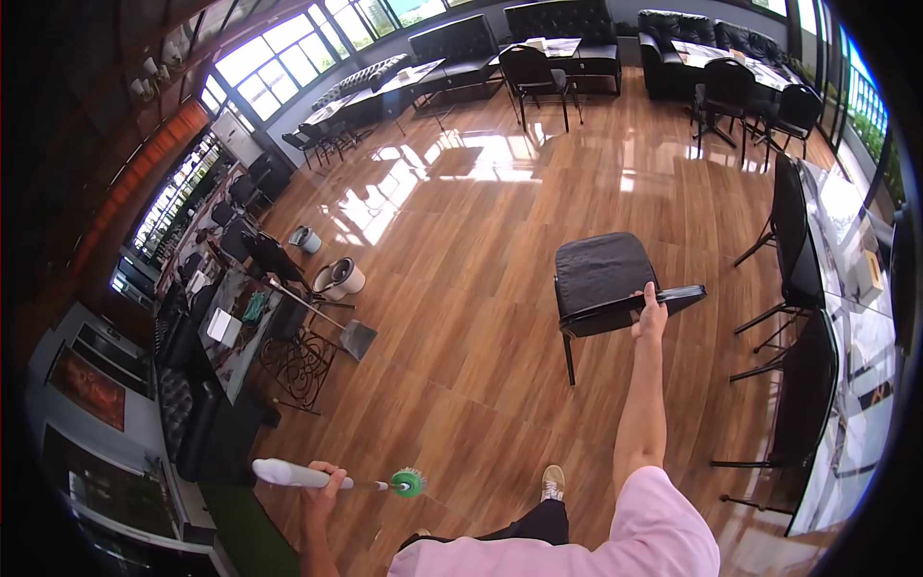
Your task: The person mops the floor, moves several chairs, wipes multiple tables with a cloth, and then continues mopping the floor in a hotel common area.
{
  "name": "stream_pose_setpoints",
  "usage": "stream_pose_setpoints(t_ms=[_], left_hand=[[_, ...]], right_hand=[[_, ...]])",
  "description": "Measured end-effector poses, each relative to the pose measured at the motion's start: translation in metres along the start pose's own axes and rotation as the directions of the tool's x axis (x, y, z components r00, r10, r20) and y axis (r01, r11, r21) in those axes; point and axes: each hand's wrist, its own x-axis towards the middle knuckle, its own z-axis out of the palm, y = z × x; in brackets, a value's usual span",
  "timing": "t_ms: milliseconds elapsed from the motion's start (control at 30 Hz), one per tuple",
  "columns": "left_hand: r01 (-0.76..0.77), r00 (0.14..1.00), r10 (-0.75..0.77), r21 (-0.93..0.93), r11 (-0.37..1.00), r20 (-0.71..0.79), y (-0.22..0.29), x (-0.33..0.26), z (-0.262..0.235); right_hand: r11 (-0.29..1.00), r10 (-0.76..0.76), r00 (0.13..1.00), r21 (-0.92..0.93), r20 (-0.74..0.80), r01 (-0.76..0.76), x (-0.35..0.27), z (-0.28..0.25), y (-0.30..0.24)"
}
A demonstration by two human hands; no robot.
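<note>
My left hand [322,486] is closed round a brush with a thick white handle [288,473], a thin metal shaft and a round green bristle head [409,483]. It is held level above the floor at the lower left. With my right arm stretched forward, my right hand [651,313] grips the top of the backrest of a black padded chair [606,272]. The chair stands on the wood-look floor, its seat beyond the backrest; some of its legs are hidden.
Black chairs [803,385] line a marble-topped table [860,361] on the right. To the left are a long-handled dustpan [357,340], a bucket [348,279], a smaller bucket [306,240] and a table with ornate iron legs [300,370]. Black sofas [457,53] stand along the far windows.
</note>
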Motion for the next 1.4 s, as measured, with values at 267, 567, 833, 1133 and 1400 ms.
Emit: stream_pose_setpoints(t_ms=[267,567,833,1133,1400], left_hand=[[-0.339,0.845,0.227,0.157,0.928,0.484,-0.007,0.025,0.072],[-0.231,0.868,0.202,0.008,0.973,0.453,-0.014,0.077,0.065],[-0.116,0.858,0.121,-0.042,0.992,0.499,-0.032,0.103,0.099],[0.052,0.877,-0.063,0.035,0.998,0.477,-0.117,0.173,0.156],[0.215,0.832,-0.245,0.117,0.969,0.498,-0.078,0.227,0.244]], right_hand=[[0.858,-0.094,0.989,-0.494,0.117,0.140,-0.094,-0.133,-0.011],[0.318,-0.390,0.875,-0.849,0.288,0.421,-0.177,-0.175,-0.109],[0.052,-0.204,0.671,-0.676,0.713,0.735,-0.125,-0.035,-0.080],[-0.552,0.586,0.723,-0.473,0.366,0.687,0.066,0.103,-0.009],[-0.621,0.784,0.511,-0.438,-0.353,0.650,0.284,0.040,0.131]])
